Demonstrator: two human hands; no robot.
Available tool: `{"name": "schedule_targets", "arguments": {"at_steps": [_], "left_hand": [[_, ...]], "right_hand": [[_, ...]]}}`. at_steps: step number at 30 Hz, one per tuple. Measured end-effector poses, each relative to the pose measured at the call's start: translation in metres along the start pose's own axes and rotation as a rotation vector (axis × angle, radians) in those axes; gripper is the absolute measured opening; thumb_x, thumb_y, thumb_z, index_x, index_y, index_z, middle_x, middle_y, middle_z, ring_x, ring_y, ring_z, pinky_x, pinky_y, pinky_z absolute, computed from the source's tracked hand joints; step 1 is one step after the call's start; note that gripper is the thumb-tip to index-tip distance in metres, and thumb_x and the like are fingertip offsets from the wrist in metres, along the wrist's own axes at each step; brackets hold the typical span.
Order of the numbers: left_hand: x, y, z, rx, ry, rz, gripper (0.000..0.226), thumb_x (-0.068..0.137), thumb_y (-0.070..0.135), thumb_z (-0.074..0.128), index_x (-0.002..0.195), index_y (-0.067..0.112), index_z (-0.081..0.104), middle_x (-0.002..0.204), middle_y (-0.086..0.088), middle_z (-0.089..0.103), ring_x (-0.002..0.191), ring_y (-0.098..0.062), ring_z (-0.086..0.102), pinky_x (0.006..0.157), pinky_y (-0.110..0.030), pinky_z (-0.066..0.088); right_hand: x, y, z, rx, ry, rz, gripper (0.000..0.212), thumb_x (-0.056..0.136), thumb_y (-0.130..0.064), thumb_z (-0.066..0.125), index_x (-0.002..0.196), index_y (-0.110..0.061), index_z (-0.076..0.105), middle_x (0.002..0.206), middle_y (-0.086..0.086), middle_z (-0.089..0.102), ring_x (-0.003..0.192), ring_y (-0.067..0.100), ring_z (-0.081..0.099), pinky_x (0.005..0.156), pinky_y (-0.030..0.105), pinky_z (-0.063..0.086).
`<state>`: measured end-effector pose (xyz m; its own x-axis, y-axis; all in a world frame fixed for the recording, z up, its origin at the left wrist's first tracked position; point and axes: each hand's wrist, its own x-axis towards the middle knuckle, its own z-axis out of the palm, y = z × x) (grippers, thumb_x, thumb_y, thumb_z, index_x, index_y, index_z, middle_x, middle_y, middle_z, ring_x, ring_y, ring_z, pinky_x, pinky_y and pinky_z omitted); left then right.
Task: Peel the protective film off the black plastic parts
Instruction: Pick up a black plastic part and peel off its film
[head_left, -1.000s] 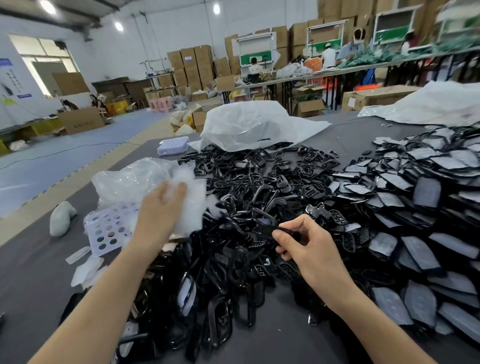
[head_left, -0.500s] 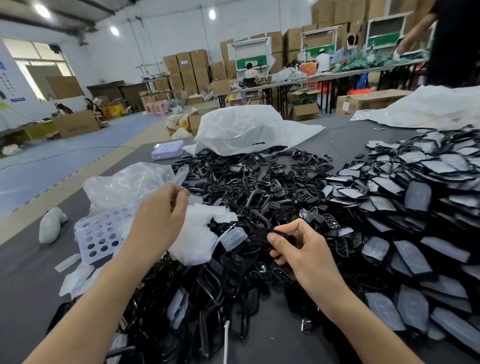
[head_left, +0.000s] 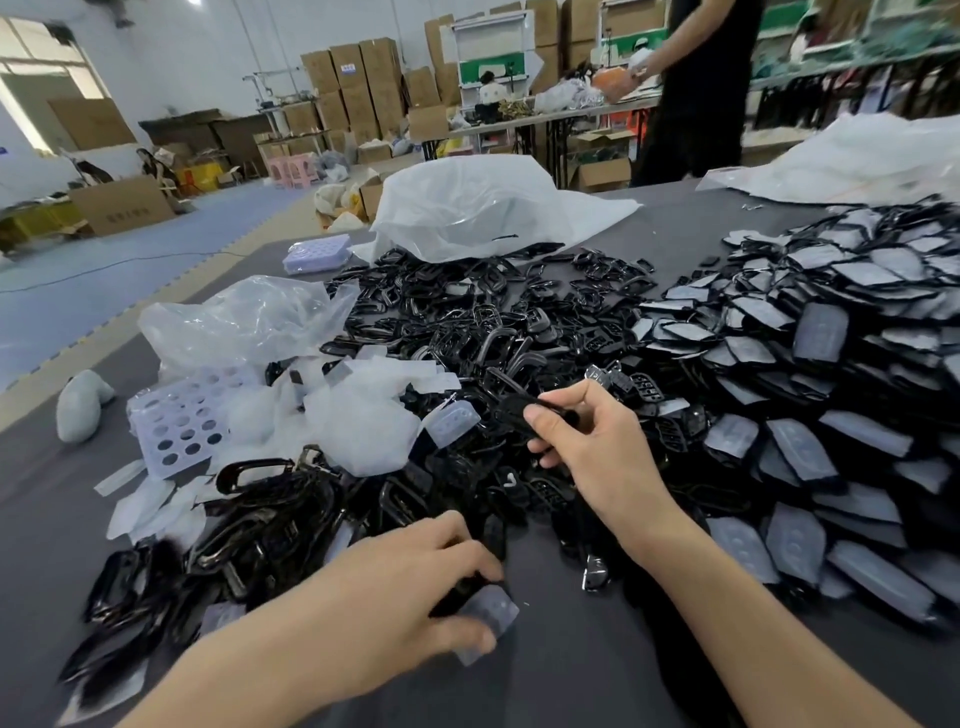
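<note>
Black plastic part (head_left: 511, 406) pinched in right hand (head_left: 597, 447) over mid-pile, long axis roughly left-right, free end pointing left at the peeled film heap (head_left: 358, 415). Left hand (head_left: 410, 577) grips a film-covered part (head_left: 488, 605) low on the grey table (head_left: 571, 675); blurred, axis unclear. White perforated basket (head_left: 171, 421) at left, with film scraps and a clear bag (head_left: 234, 322) heaped in and over it.

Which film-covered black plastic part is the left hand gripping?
The lone film-covered black plastic part nearest the camera, pinched by the left hand; others lie piled rightward.
</note>
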<state>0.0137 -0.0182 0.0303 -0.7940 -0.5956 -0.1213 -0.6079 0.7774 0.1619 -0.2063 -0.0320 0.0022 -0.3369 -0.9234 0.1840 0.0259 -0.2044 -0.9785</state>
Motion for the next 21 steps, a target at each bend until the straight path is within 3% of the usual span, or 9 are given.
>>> {"name": "schedule_targets", "arguments": {"at_steps": [4, 7, 9, 11, 15, 18, 21], "left_hand": [[0.008, 0.0, 0.001, -0.118, 0.08, 0.093, 0.015, 0.091, 0.05, 0.056, 0.101, 0.039, 0.052, 0.109, 0.027, 0.044, 0.1, 0.008, 0.046, 0.084, -0.02, 0.043], [0.029, -0.001, -0.004, -0.544, 0.277, -0.02, 0.008, 0.093, 0.041, 0.061, 0.089, 0.036, 0.056, 0.086, 0.018, 0.066, 0.079, 0.0, 0.059, 0.072, -0.02, 0.048], [0.05, 0.002, -0.008, -0.85, 0.409, -0.064, 0.011, 0.095, 0.028, 0.062, 0.086, 0.033, 0.06, 0.076, 0.009, 0.067, 0.072, -0.006, 0.061, 0.069, -0.025, 0.054], [0.071, 0.006, -0.009, -0.989, 0.559, -0.095, 0.014, 0.099, 0.02, 0.06, 0.087, 0.025, 0.065, 0.073, 0.002, 0.068, 0.071, -0.011, 0.065, 0.066, -0.03, 0.059], [0.104, 0.016, -0.001, -1.056, 0.722, -0.193, 0.02, 0.099, 0.024, 0.058, 0.084, 0.022, 0.071, 0.079, 0.003, 0.072, 0.074, -0.008, 0.068, 0.065, -0.025, 0.057], [0.11, 0.017, 0.006, -0.987, 0.826, -0.24, 0.013, 0.098, 0.027, 0.059, 0.099, 0.034, 0.07, 0.077, 0.019, 0.068, 0.077, 0.003, 0.063, 0.071, -0.008, 0.045], [0.108, 0.019, 0.01, -1.012, 0.89, -0.228, 0.026, 0.1, 0.023, 0.056, 0.109, 0.046, 0.06, 0.064, 0.015, 0.06, 0.065, 0.0, 0.056, 0.065, -0.009, 0.043]], "right_hand": [[0.0, -0.002, -0.002, 0.037, 0.007, 0.023, 0.009, 0.091, -0.016, 0.074, 0.095, -0.018, 0.066, 0.085, 0.002, 0.069, 0.071, 0.013, 0.072, 0.061, 0.018, 0.055], [0.001, -0.005, -0.005, 0.206, 0.008, 0.079, 0.01, 0.09, -0.015, 0.074, 0.096, -0.015, 0.066, 0.083, 0.001, 0.072, 0.077, 0.017, 0.074, 0.068, 0.022, 0.058], [0.004, -0.01, -0.007, 0.392, 0.011, 0.122, 0.013, 0.083, -0.019, 0.078, 0.092, -0.016, 0.069, 0.087, 0.0, 0.075, 0.087, 0.022, 0.076, 0.075, 0.025, 0.06], [0.007, -0.013, -0.01, 0.568, -0.001, 0.15, 0.011, 0.073, -0.022, 0.079, 0.083, -0.022, 0.072, 0.092, 0.001, 0.076, 0.095, 0.025, 0.075, 0.082, 0.028, 0.061], [0.01, -0.014, -0.015, 0.676, -0.062, 0.222, 0.015, 0.075, -0.018, 0.076, 0.088, -0.018, 0.068, 0.097, 0.006, 0.077, 0.094, 0.027, 0.075, 0.082, 0.033, 0.062], [0.012, -0.012, -0.018, 0.628, -0.064, 0.261, 0.022, 0.073, -0.017, 0.077, 0.092, -0.014, 0.066, 0.091, 0.009, 0.077, 0.089, 0.028, 0.076, 0.077, 0.034, 0.063], [0.016, -0.012, -0.024, 0.517, 0.044, 0.239, 0.03, 0.071, -0.019, 0.078, 0.097, -0.011, 0.065, 0.082, 0.006, 0.075, 0.079, 0.026, 0.076, 0.067, 0.03, 0.062]]}}
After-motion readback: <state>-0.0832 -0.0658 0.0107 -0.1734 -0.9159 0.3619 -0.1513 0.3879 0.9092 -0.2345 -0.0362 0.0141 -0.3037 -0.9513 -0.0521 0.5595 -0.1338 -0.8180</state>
